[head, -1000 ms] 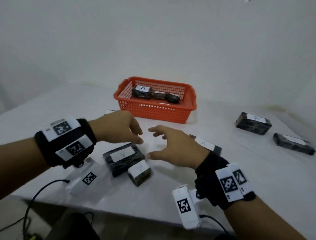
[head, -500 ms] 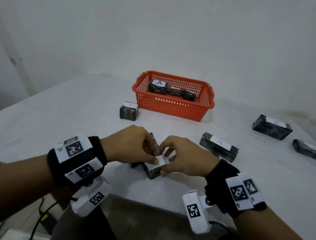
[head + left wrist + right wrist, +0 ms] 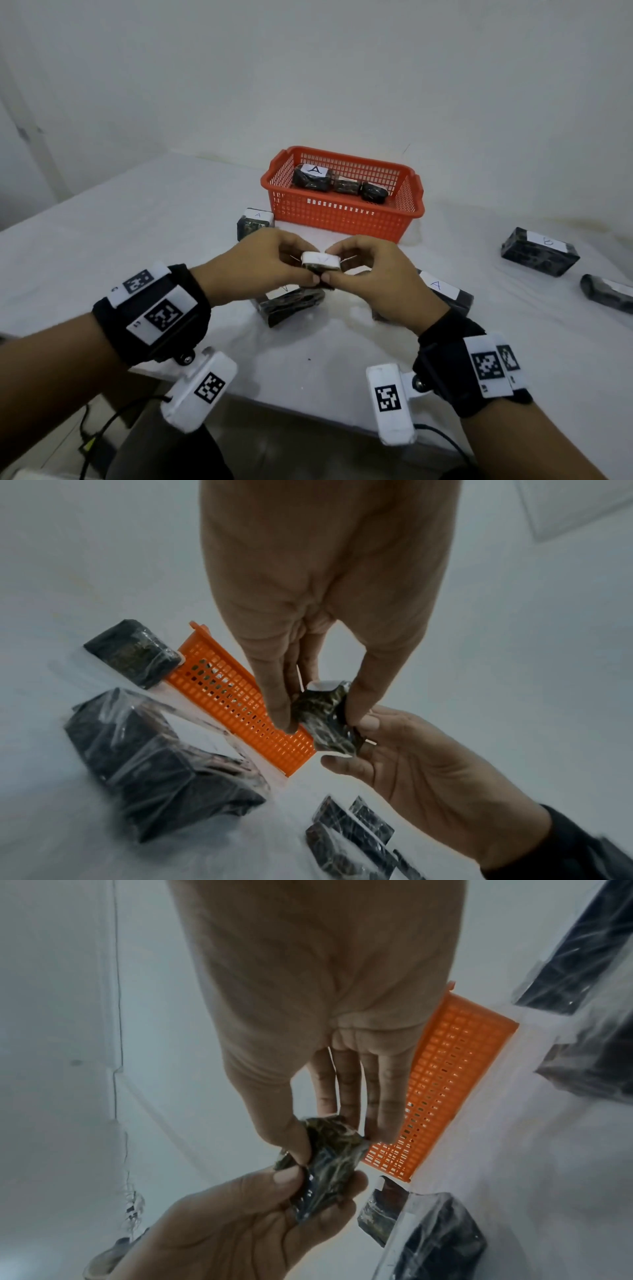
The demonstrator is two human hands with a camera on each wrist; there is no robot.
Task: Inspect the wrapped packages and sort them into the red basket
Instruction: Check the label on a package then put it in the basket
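Observation:
Both hands hold one small dark wrapped package with a white label above the table. My left hand pinches its left end between thumb and fingers; my right hand pinches the right end. The same package shows its dark wrap in the left wrist view, and in the right wrist view the package sits between both thumbs. The red basket stands beyond the hands with three dark packages inside, one labelled A.
A larger package lies on the white table under the hands. More wrapped packages lie around: one labelled A left of the basket, another A by my right wrist, two at far right. The table edge runs near my wrists.
Both hands closed on the small package beside the larger one and lifted it off the table, up toward the basket. The head view shifted left and down.

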